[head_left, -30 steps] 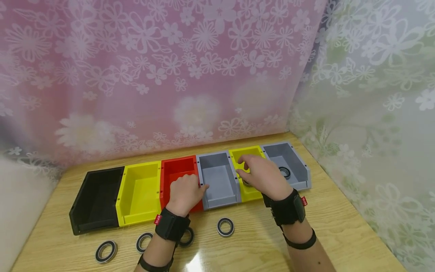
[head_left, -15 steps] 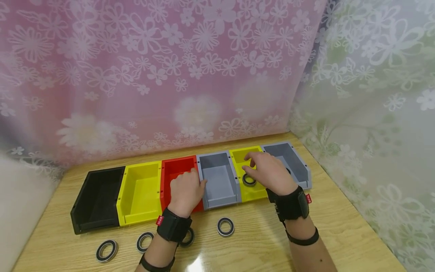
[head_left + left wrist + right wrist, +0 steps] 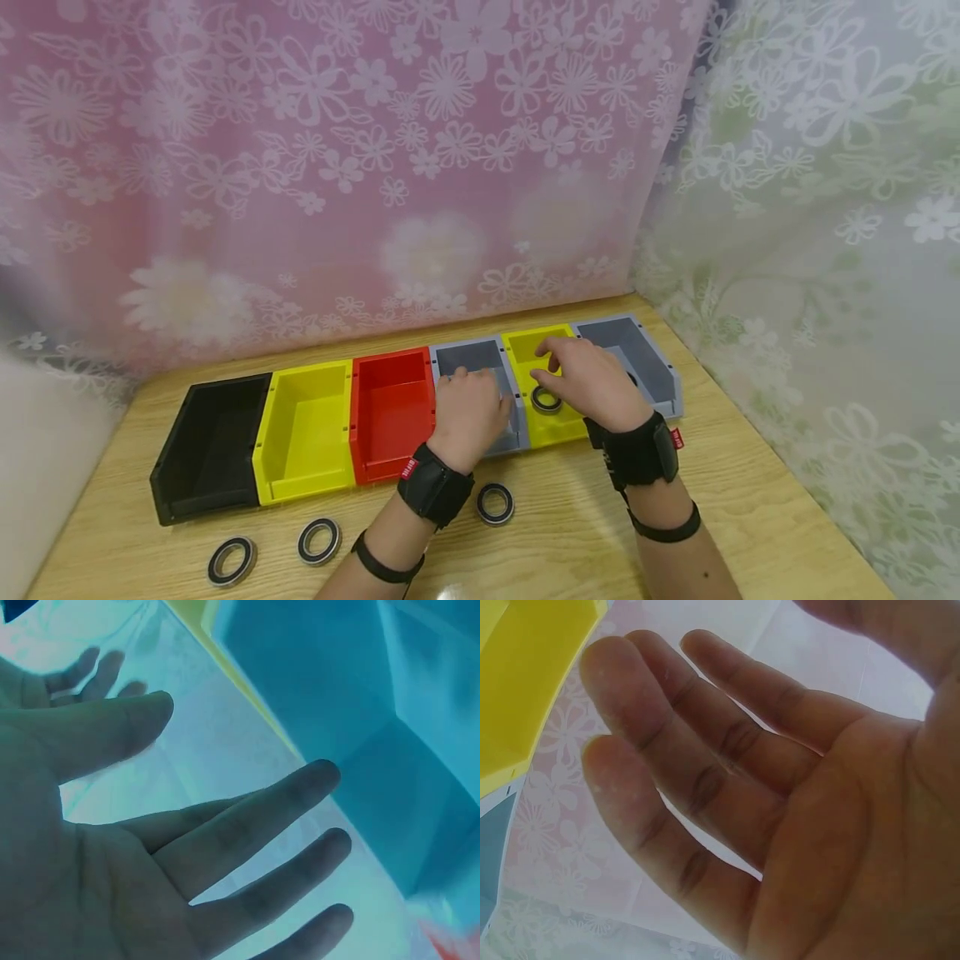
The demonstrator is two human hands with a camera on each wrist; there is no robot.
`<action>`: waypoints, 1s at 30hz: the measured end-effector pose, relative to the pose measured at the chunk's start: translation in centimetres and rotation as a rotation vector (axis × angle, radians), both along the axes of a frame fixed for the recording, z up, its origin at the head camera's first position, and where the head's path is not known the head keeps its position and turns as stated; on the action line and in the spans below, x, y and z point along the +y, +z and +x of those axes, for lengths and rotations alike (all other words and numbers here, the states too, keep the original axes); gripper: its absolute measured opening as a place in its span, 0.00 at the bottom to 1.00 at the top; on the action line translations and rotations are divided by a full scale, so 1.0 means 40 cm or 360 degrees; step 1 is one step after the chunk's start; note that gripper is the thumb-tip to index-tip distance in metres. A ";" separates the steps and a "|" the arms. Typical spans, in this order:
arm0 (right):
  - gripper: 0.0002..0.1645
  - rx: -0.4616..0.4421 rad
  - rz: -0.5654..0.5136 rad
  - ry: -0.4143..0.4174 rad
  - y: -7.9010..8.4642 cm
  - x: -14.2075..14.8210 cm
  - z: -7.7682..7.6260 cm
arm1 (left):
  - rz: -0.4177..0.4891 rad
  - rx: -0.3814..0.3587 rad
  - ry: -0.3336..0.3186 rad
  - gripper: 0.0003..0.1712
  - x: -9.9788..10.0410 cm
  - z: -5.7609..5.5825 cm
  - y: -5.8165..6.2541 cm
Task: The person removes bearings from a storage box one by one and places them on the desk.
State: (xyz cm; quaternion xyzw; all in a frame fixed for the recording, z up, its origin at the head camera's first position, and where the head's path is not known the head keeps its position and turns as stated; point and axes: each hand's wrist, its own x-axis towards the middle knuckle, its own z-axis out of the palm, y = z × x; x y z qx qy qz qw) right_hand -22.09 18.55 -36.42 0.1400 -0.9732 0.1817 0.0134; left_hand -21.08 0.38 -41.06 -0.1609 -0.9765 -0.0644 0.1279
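Note:
My left hand [image 3: 467, 412] hangs over the middle grey bin [image 3: 517, 437]. Its fingers are spread and carry nothing in the left wrist view. Over the right yellow bin [image 3: 557, 432] is my right hand [image 3: 594, 383], with loosely bent fingers and a bare palm in the right wrist view. A ball bearing [image 3: 536, 400] with a black seal lies in that yellow bin, just below the right hand's fingertips. The right grey bin [image 3: 660, 379] holds another bearing, mostly hidden behind the right hand. On the table, a third bearing [image 3: 496, 489] lies in front of the middle grey bin.
The row of bins continues leftward with a red bin [image 3: 390, 417], a yellow bin [image 3: 307, 425] and a black bin [image 3: 213, 442]. Two more bearings, one far left [image 3: 218, 567] and one nearer [image 3: 319, 557], lie on the wooden table [image 3: 600, 533]. Floral cloth [image 3: 420, 167] hangs behind.
My left hand has moved right, from over the red bin to over the middle grey bin, and its fingers have spread. My right hand has shifted only slightly, uncovering the bearing in the yellow bin.

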 end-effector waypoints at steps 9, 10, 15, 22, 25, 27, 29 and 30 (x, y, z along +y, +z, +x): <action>0.21 -0.0014 -0.0004 0.0000 0.000 0.000 0.001 | -0.0019 -0.0194 0.0004 0.32 0.065 -0.028 -0.014; 0.21 -0.0017 -0.0004 0.0004 0.000 0.000 0.001 | -0.0031 -0.0223 0.0015 0.32 0.069 -0.030 -0.017; 0.21 -0.0017 -0.0026 0.0018 0.002 0.000 0.003 | -0.0041 -0.0312 0.0036 0.29 0.088 -0.035 -0.037; 0.20 -0.0024 -0.0034 0.0009 0.002 0.001 0.000 | 0.0035 -0.0300 0.0034 0.29 0.095 -0.038 -0.044; 0.20 -0.0019 -0.0040 0.0019 0.001 0.000 -0.001 | 0.0099 -0.0318 0.0031 0.30 0.093 -0.039 -0.047; 0.20 -0.0012 -0.0057 0.0035 0.000 -0.001 -0.003 | 0.0143 -0.0327 0.0033 0.31 0.090 -0.040 -0.049; 0.20 0.0000 -0.0084 0.0043 0.000 -0.002 -0.005 | 0.0174 -0.0320 0.0031 0.31 0.089 -0.039 -0.053; 0.20 0.0003 -0.0096 0.0043 -0.001 -0.002 -0.006 | 0.0193 -0.0317 0.0028 0.31 0.088 -0.039 -0.055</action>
